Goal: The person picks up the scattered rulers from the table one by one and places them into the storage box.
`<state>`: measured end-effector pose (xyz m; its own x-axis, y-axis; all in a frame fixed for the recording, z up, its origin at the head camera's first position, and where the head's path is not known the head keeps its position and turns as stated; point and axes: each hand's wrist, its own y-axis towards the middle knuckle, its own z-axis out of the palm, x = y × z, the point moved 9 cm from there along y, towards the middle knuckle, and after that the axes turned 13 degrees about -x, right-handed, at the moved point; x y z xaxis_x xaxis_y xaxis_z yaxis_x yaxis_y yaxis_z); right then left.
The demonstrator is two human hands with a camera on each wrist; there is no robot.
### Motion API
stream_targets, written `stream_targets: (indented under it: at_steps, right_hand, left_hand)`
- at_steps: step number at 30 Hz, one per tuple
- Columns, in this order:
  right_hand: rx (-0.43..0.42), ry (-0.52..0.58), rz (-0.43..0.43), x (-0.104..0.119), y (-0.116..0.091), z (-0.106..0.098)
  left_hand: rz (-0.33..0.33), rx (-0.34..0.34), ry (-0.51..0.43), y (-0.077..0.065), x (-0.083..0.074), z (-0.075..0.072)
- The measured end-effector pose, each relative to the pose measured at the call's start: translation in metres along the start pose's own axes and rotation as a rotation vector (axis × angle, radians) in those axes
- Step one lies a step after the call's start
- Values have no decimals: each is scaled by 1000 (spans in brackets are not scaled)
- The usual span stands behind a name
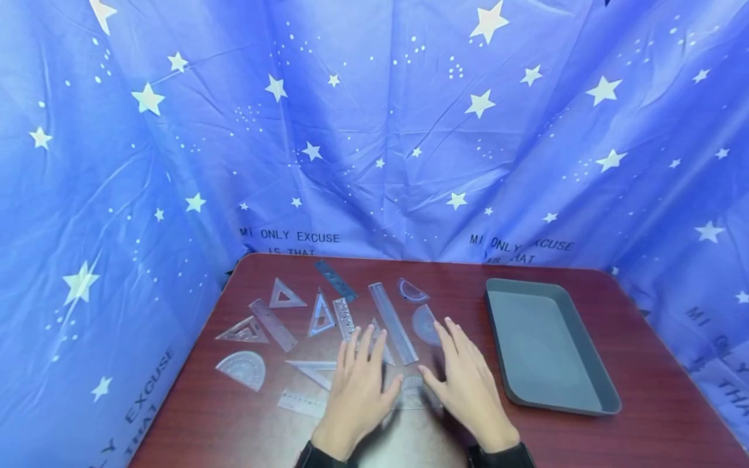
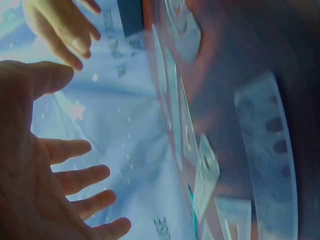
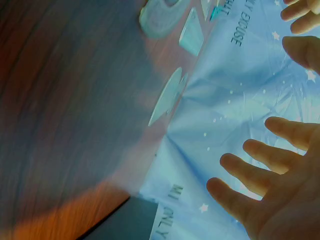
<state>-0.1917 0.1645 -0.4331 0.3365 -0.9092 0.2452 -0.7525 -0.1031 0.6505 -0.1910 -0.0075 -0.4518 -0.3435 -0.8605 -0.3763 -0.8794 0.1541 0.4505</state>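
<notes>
Both hands are held over the table with fingers spread and hold nothing. My left hand [image 1: 358, 393] is over the middle of the clear drawing tools, its fingers overlapping a small set square beside the long clear ruler [image 1: 393, 323]. A hollow set square [image 1: 300, 365] and a short ruler [image 1: 301, 403] lie left of it. My right hand [image 1: 471, 390] is close to a round-edged protractor [image 1: 424, 325], index fingertip overlapping its edge. Between the thumbs lies another clear protractor [image 1: 411, 393]. In the left wrist view, a ruler with holes [image 2: 270, 150] lies below the palm.
A grey rectangular tray [image 1: 550, 344] stands on the right of the dark red table. Further left lie a half-round protractor [image 1: 242, 370], a pinkish ruler [image 1: 273, 325] and several set squares. A bluish ruler [image 1: 336, 280] lies near the back edge, before a starry blue curtain [image 1: 386, 130].
</notes>
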Motion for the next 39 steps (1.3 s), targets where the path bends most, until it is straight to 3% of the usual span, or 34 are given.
stream_targets:
  at_steps: [4, 8, 11, 17, 22, 32, 39]
  right_hand:
    - [-29, -1, 25, -12, -2, -9]
    - [7, 7, 80, -22, -6, -13]
    - [45, 10, 113, -27, -10, -14]
    - [22, 21, 114, -30, -14, -18]
    - [-9, 18, 101, -32, -18, -19]
    - [-6, 35, 111, -32, -19, -20]
    - [7, 48, 131, -32, -20, -20]
  left_hand:
    - [123, 35, 37, -6, -27, 13]
    - [240, 60, 75, -17, -51, 27]
    - [285, 62, 116, -23, -61, 37]
    - [280, 61, 177, -27, -62, 47]
    - [274, 50, 180, -27, -61, 48]
    - [345, -20, 197, -27, -68, 45]
    - [352, 38, 254, -22, -75, 44]
